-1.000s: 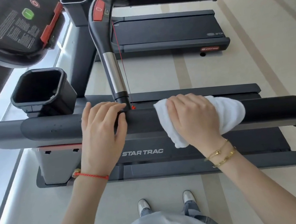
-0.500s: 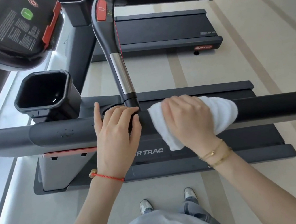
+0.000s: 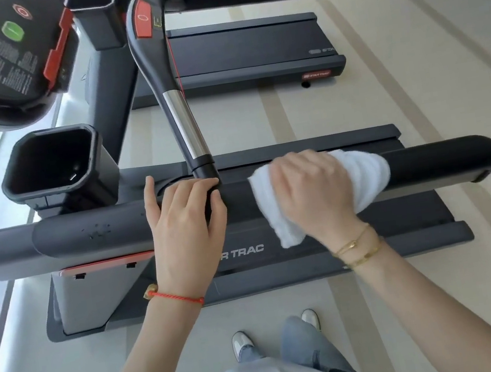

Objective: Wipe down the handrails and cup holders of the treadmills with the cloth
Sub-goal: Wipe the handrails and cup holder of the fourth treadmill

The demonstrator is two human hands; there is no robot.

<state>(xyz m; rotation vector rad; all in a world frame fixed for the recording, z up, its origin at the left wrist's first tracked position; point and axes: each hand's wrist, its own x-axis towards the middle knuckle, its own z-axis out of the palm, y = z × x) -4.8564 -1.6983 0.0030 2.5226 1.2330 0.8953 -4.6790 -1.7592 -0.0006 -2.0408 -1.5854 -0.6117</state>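
On the rail point(image 3: 444, 161), right hand point(image 3: 313, 188) presses the cloth point(image 3: 366, 174) mid-wipe, left hand point(image 3: 185, 226) gripping beside it; cup holder point(image 3: 53, 163) probably next.

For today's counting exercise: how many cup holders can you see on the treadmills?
2. One cup holder sits at the left, just behind the near handrail. A second stands further back at the top edge, partly cropped. Others may lie out of view.

White cloth point(image 3: 366, 174), black handrail point(image 3: 441, 161), red bracelet point(image 3: 174, 296).
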